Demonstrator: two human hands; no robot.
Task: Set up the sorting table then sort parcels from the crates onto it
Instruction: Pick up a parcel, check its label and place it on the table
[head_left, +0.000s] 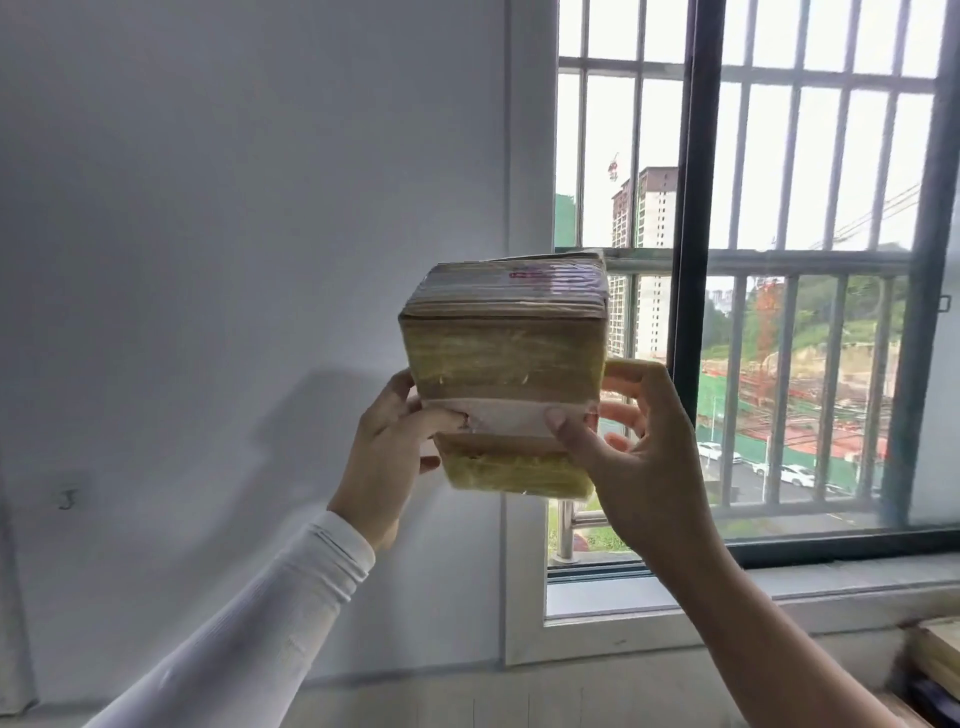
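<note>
White wall (234, 208), barred window (779, 260) to right, sill (857, 582) below. Tape-wrapped cardboard parcel (504, 379) raised in mid-air before window edge, tilted. Left hand (387, 452), white sleeve (270, 618), grip curled on parcel's left side; right hand (634, 457) grip clasping right side, thumb across pale tape band (506, 415)

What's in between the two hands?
In the head view, a taped cardboard parcel sits between the left hand and the right hand. Both hands grip its sides, holding it up before the window.
</note>
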